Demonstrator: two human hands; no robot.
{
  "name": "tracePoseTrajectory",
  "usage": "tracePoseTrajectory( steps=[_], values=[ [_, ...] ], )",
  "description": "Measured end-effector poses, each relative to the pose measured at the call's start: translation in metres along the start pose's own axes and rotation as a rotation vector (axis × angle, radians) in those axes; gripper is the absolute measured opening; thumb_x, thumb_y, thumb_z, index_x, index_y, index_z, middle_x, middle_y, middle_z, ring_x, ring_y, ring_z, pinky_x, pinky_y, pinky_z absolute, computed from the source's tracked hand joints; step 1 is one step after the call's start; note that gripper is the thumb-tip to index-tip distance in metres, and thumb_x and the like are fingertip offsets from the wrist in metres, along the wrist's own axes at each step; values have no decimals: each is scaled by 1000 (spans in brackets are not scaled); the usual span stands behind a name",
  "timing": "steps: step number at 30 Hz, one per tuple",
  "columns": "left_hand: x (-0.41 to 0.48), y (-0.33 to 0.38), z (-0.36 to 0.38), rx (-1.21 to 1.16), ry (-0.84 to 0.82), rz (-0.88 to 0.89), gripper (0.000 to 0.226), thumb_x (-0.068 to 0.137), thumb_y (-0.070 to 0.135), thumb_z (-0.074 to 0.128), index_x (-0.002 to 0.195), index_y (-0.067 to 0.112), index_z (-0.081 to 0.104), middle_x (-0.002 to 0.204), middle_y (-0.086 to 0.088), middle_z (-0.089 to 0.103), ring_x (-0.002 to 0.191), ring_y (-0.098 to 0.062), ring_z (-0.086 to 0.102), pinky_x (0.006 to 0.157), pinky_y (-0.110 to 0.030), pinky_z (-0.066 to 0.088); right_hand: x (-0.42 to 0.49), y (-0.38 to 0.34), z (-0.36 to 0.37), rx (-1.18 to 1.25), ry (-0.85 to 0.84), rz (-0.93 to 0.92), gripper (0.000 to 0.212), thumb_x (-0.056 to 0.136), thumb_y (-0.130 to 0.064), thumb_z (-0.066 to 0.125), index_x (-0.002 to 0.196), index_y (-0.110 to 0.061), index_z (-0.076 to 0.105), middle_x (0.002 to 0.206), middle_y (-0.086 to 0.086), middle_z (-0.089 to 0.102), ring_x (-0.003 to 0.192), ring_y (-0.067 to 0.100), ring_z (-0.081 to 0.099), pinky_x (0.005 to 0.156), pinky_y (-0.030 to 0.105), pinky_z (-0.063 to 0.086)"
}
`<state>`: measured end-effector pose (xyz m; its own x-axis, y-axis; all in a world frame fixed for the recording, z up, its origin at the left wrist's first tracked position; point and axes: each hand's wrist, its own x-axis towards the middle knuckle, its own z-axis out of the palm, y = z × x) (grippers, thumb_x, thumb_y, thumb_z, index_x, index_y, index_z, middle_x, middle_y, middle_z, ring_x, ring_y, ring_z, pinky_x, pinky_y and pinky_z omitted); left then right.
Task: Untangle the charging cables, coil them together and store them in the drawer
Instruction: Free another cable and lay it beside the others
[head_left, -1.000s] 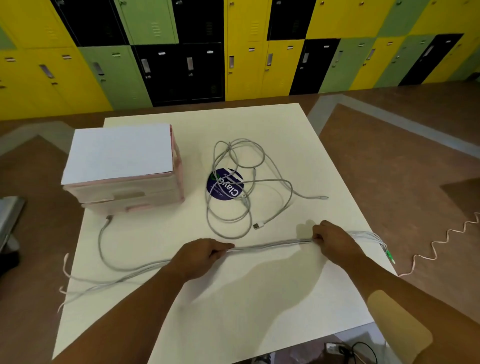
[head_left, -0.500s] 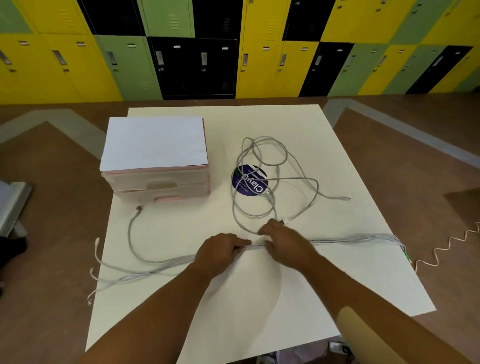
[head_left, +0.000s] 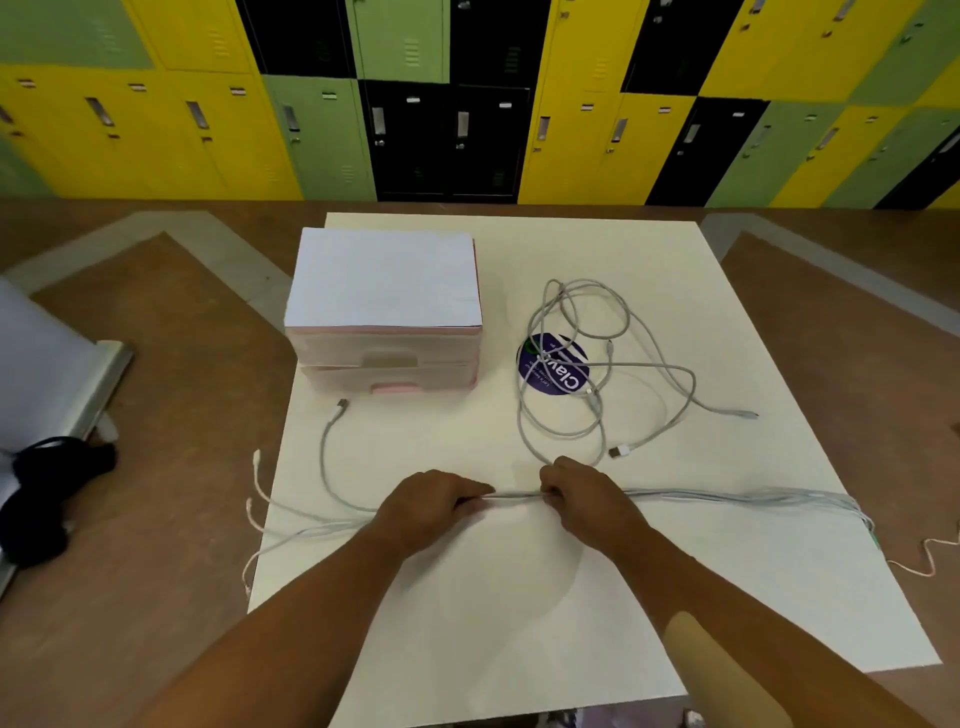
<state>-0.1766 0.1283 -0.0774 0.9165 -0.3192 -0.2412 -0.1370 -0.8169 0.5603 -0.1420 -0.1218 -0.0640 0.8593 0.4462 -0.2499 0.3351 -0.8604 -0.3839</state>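
A straightened bundle of grey cables (head_left: 727, 498) runs left to right across the white table (head_left: 519, 613). My left hand (head_left: 431, 506) and my right hand (head_left: 582, 493) both grip this bundle, a short stretch of it showing between them. The bundle's left ends (head_left: 291, 525) fan out over the table's left edge. A second, loose tangle of grey cables (head_left: 582, 374) lies behind my right hand, over a round blue sticker (head_left: 558, 371). A small pink-and-white drawer unit (head_left: 384, 317) stands at the back left with both drawers closed.
One cable plug (head_left: 340, 405) lies just in front of the drawer unit. The bundle's right end hangs off the table's right edge. A pink wavy cord (head_left: 930, 558) lies on the brown floor to the right. Lockers (head_left: 467, 98) line the far wall; dark gear (head_left: 47, 488) sits at the left.
My right hand has slid left along the bundle, from near the table's right edge to close beside my left hand. The left hand kept its grip.
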Motion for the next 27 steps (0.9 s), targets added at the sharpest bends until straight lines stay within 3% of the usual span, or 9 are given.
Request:
tracePoseTrajectory(
  steps=[4,13,17,21,23,24,27],
  values=[
    [-27,-44,-21,13,25,-85,49,91,69,37,130,47,58,126,20,65,114,-6,60,95,-25,46,0,4,-1,22,26,11,8,92,-15,58,85,-18,57,85,-2,53,77,22,56,69,37,48],
    [-60,-75,-40,64,124,-142,54,91,70,25,133,50,53,111,18,63,104,-7,60,79,-21,37,3,6,-5,27,14,26,11,91,-13,61,81,-18,58,82,-4,54,75,16,56,68,33,47],
    [-79,-103,-54,66,165,-188,72,80,81,12,132,52,53,94,18,56,95,-8,62,71,-25,36,6,7,-7,23,-8,20,11,90,-12,62,81,-17,59,80,-5,54,75,15,55,69,31,46],
    [-85,-112,-51,80,207,-202,73,81,82,10,131,52,54,93,15,60,91,-9,62,72,-26,44,12,0,-8,-18,-28,17,17,90,-16,61,79,-25,52,82,-7,54,77,15,54,68,31,45],
    [-84,-113,-48,54,231,-198,79,81,85,5,129,50,56,95,14,63,92,-9,63,75,-27,47,13,-5,-10,-154,-62,25,12,88,-21,56,82,-29,49,86,-8,53,82,16,54,67,31,43],
    [-83,-112,-46,33,244,-196,74,84,83,9,128,48,58,96,14,64,93,-9,63,77,-27,48,15,-10,-11,-252,-80,11,8,86,-23,55,88,-29,50,91,-8,53,87,18,53,67,31,40],
    [-83,-109,-45,18,271,-205,40,98,63,36,120,44,62,96,18,66,93,-5,62,73,-16,41,21,-29,-5,-393,-82,-47,33,77,-30,57,109,-24,53,109,-2,51,101,24,49,73,35,38]
  ],
)
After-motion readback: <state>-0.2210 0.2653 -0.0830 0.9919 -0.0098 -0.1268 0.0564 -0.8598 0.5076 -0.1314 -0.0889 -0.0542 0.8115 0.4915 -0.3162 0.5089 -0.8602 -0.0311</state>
